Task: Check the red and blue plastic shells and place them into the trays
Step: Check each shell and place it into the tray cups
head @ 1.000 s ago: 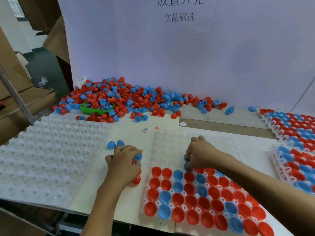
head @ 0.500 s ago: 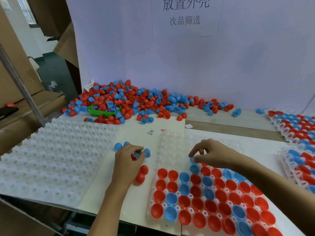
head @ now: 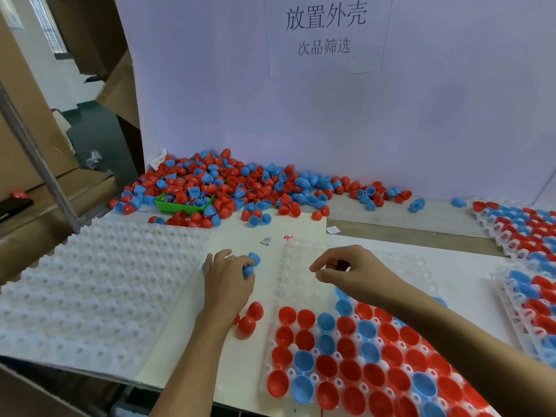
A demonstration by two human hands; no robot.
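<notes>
right hand (head: 355,273) lifted, blue shell (head: 248,270) (in left fingers)

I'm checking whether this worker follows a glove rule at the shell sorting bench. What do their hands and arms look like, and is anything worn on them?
Both the left hand and the right hand are bare: no gloves, rings, watch or wristband show. Both forearms are also uncovered up to the frame's edge, so no sleeve is visible. No markings show.

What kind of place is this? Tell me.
Probably a factory sorting bench: a heap of loose red and blue plastic shells, a clear plastic dimpled tray half filled in rows, and a printed paper sign on the backboard.
</notes>
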